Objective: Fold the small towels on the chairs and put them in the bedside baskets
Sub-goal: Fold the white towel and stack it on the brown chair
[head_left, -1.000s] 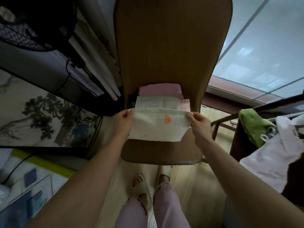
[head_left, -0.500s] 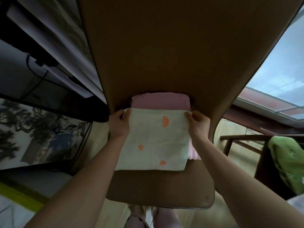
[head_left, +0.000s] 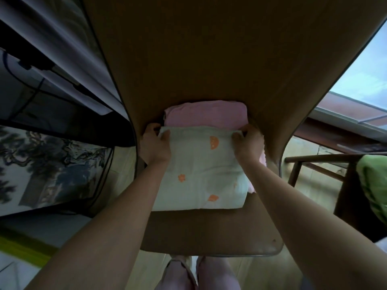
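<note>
At the bottom edge, at six o'clock, the person's legs in pale pink trousers (head_left: 201, 275) are cut off by the frame, and the feet are too dim to make out. Both bare forearms run up from the lower corners toward the middle.

Above the legs lies the brown chair seat (head_left: 209, 231), its near edge rounded, with a small dark spot toward four o'clock. On the seat lies the white towel (head_left: 201, 174), folded flat and printed with orange shapes; its near edge is a soft fold, and how many layers it has cannot be told.

The left hand (head_left: 155, 145) pinches the towel's far left corner at about ten o'clock of the cloth, thumb on top and the other fingers curled under and hidden. The right hand (head_left: 249, 141) pinches the far right corner at about two o'clock in the same way, its fingertips also hidden by the cloth.

Under the right side of the towel a strip of pink cloth (head_left: 262, 160) peeks out, mostly covered. Just beyond the towel, at twelve o'clock, sits a folded pink towel (head_left: 205, 116) against the base of the chair back (head_left: 209, 49), which fills the top of the view.

At three o'clock a green cloth (head_left: 372, 185) hangs on a dark wooden rail (head_left: 326, 159), cut off by the right edge. At nine o'clock a dim painted panel (head_left: 50, 166) shows trees, hard to read.
</note>
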Demonstrator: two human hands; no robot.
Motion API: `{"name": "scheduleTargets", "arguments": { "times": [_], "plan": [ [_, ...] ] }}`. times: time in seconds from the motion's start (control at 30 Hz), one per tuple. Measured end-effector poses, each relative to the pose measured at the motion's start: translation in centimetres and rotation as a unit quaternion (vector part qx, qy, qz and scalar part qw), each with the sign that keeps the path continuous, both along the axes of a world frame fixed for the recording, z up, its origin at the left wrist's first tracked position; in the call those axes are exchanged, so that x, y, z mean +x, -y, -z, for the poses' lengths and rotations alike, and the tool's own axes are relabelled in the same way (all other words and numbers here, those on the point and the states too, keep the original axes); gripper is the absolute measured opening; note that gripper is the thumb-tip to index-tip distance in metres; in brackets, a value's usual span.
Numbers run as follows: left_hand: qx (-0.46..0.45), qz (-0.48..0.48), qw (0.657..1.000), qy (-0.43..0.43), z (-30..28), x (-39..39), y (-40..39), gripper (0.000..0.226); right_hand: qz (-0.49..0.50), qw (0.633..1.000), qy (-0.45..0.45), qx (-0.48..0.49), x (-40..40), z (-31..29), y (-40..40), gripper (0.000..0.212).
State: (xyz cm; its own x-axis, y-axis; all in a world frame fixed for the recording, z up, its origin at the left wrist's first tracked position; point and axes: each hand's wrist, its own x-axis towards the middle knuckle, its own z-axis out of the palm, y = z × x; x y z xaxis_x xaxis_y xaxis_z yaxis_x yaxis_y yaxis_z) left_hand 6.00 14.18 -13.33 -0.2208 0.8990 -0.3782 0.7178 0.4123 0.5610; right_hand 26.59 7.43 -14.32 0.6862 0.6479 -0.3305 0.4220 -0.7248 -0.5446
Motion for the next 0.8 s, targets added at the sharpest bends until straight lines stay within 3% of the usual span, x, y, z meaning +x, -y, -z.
{"name": "scheduleTargets", "arguments": {
  "times": [0.13,0.27,0.37,0.43,0.5,0.6,0.67,0.8],
  "plan": [
    [0.049,0.018,0.994,0.092,-1.1,-1.3,1.1,0.042,-0.045,0.997,0.028,0.062,-1.1,-2.0,2.0,0.031],
    [0.102,0.096,0.987,0.077,-3.9,-4.8,5.9,0.028,-0.068,0.987,-0.004,0.143,-4.6,-5.9,8.0,0.025],
    [0.064,0.032,0.994,0.085,-4.9,-7.1,10.3,0.021,-0.006,0.989,-0.077,0.128,-7.2,-7.0,12.2,0.018],
    [0.052,-0.025,0.995,0.076,-4.9,-7.7,12.5,0.020,0.097,0.980,-0.126,0.117,-8.3,-6.9,13.9,0.018],
    [0.012,-0.096,0.993,0.069,-4.2,-8.0,14.9,0.023,0.244,0.948,-0.189,0.085,-9.4,-5.4,15.5,0.022],
    [-0.083,-0.192,0.970,0.122,-1.9,-8.0,17.9,0.036,0.406,0.864,-0.292,0.051,-10.7,-2.3,17.5,0.023],
    [-0.104,-0.224,0.955,0.161,-1.2,-7.8,19.2,0.045,0.429,0.847,-0.308,0.064,-11.2,-0.8,18.3,0.025],
    [-0.075,-0.230,0.948,0.206,-1.1,-7.9,19.0,0.043,0.336,0.891,-0.296,0.078,-11.0,-0.4,18.0,0.066]
  ]
}}
